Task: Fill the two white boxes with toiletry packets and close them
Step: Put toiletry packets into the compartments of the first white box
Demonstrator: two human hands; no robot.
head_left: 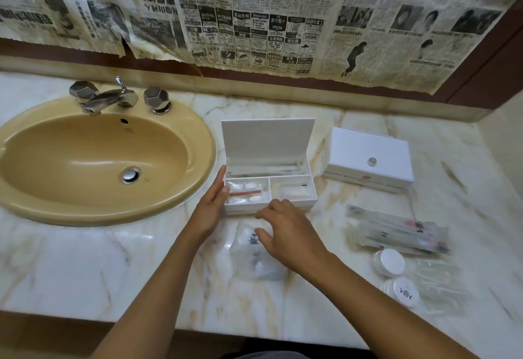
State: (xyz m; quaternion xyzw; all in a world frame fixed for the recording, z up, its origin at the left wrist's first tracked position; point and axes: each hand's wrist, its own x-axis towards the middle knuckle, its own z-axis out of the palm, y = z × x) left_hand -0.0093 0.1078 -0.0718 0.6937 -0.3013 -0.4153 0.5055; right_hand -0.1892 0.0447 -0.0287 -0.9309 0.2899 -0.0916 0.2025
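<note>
Marble counter (pixel 141 268), pale with tan veins, is carrying everything, beneath a wall papered in old newsprint. Over the clear crinkly packet (pixel 256 257) the right hand (pixel 285 232) is hovering with fingers curled, thumb and fingertips closing toward the film; whether it is actually pinching it yet I cannot tell. To do this well, it should be taking the packet by an edge, since slack plastic slides on polished stone, and lifting it flat so the small white pieces inside are not bunching. Just beyond the knuckles the open white box (pixel 268 186) is standing with its rigid lid upright, its two front compartments already holding small wrapped items. The left hand (pixel 212 203) is lying flat, fingers straight and together, against the box's left wall, steadying it. Farther to the right hand's right are lying long toothbrush sleeves (pixel 396 231), two round capped tubs (pixel 393 262), and beyond them the closed white box (pixel 368 158). Left of the left hand the tan oval basin (pixel 22 132) is sitting.
</note>
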